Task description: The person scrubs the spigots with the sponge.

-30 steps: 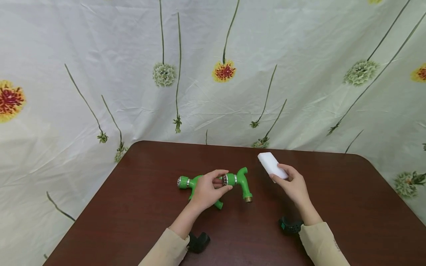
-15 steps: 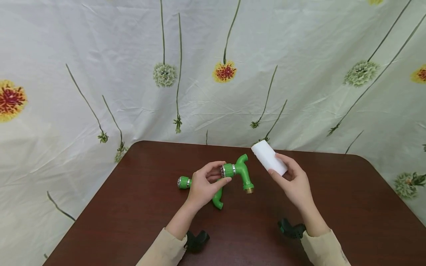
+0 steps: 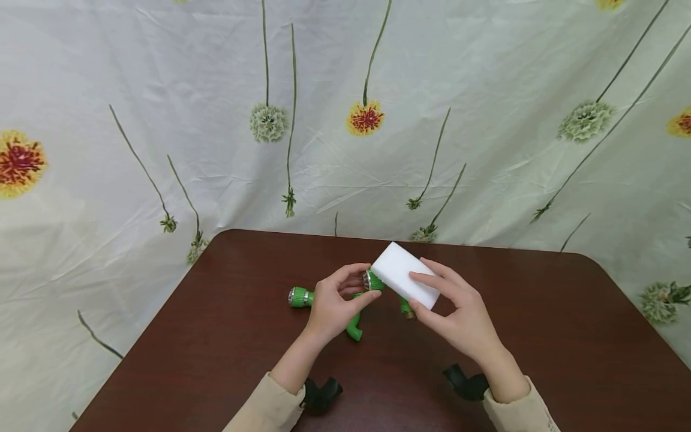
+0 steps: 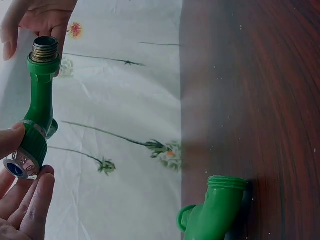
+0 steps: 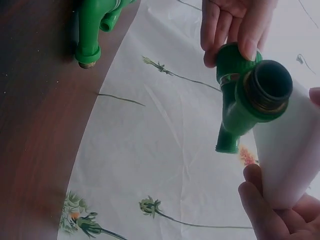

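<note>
My left hand (image 3: 336,303) pinches the ribbed knob of a green faucet (image 4: 42,95), thumb on one side and fingers on the other, with the faucet held up off the table. Its threaded brass end points away from the knob. My right hand (image 3: 459,306) grips a white sponge block (image 3: 405,273) between thumb and fingers. In the head view the sponge covers the middle of the faucet; in the right wrist view it sits right beside the faucet body. A second green faucet (image 3: 300,297) lies on the table, partly hidden behind my left hand.
The dark reddish-brown table (image 3: 227,360) has rounded far corners. Behind it hangs a pale cloth (image 3: 216,120) printed with flowers. Black wrist devices (image 3: 322,394) are worn at both wrists, below the beige sleeves.
The left hand has raised the faucet off the tabletop. The right hand has brought the sponge left and turned it, so it now overlaps the faucet.
</note>
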Demonstrator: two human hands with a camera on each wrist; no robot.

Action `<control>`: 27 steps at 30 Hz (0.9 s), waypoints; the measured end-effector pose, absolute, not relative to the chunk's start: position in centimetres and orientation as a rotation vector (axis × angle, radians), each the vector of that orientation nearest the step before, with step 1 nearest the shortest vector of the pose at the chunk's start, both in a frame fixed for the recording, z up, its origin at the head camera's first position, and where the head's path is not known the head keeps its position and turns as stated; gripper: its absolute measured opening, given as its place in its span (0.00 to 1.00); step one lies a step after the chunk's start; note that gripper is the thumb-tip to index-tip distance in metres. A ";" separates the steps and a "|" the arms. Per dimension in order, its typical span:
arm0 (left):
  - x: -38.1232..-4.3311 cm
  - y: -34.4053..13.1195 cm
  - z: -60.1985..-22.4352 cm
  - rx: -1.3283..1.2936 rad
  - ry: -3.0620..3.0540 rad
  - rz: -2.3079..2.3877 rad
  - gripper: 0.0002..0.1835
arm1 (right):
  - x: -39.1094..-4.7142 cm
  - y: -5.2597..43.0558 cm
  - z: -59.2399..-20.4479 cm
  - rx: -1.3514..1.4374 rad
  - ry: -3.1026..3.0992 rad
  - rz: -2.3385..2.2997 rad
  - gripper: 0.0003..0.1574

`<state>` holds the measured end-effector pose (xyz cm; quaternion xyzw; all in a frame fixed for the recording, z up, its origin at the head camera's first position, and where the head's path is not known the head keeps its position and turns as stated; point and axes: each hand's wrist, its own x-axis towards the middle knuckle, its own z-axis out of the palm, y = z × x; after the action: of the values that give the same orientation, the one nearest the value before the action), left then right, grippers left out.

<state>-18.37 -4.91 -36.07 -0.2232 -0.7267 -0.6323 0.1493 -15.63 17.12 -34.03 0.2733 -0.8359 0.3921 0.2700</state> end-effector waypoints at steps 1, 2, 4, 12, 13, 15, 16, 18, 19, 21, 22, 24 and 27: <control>-18.6 -4.9 -36.5 -0.647 -2.078 -1.817 0.24 | -15.9 17.3 -34.4 0.749 -2.260 1.038 0.28; -18.9 -4.9 -36.8 -0.651 -2.069 -1.815 0.24 | -15.9 17.3 -34.5 0.762 -2.263 1.017 0.28; -19.2 -4.9 -37.2 -0.660 -2.055 -1.811 0.24 | -16.0 17.3 -34.7 0.762 -2.267 0.974 0.27; -19.0 -5.1 -37.2 -0.658 -2.040 -1.803 0.26 | -16.5 17.7 -34.7 0.461 -2.192 0.866 0.26; -19.0 -5.1 -37.1 -0.660 -2.040 -1.802 0.26 | -16.4 17.6 -34.7 0.469 -2.190 0.881 0.27; -18.9 -5.1 -37.1 -0.661 -2.045 -1.798 0.25 | -16.2 17.4 -34.6 0.536 -2.195 0.893 0.28; -18.9 -5.1 -37.1 -0.659 -2.051 -1.793 0.24 | -16.1 17.3 -34.6 0.581 -2.198 0.894 0.28; -19.0 -5.1 -37.1 -0.660 -2.065 -1.778 0.23 | -16.0 17.0 -34.6 0.670 -2.206 0.887 0.29; -19.0 -5.1 -37.1 -0.663 -2.068 -1.770 0.23 | -15.9 16.8 -34.6 0.706 -2.207 0.885 0.29; -19.1 -5.0 -37.2 -0.684 -2.055 -1.756 0.22 | -15.7 16.5 -34.7 0.753 -2.214 0.892 0.29; -19.1 -5.0 -37.3 -0.694 -2.048 -1.747 0.22 | -15.7 16.4 -34.7 0.766 -2.217 0.890 0.29; -19.2 -5.0 -37.4 -0.725 -2.028 -1.709 0.22 | -15.7 16.4 -34.8 0.767 -2.227 0.892 0.29; -19.2 -5.0 -37.4 -0.740 -2.019 -1.688 0.22 | -16.0 16.8 -34.9 0.680 -2.235 0.863 0.27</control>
<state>-19.23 -5.05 -37.45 -0.2652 -0.7233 -0.6045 0.2024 -15.98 16.75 -34.91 0.2586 -0.8504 0.3282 0.3198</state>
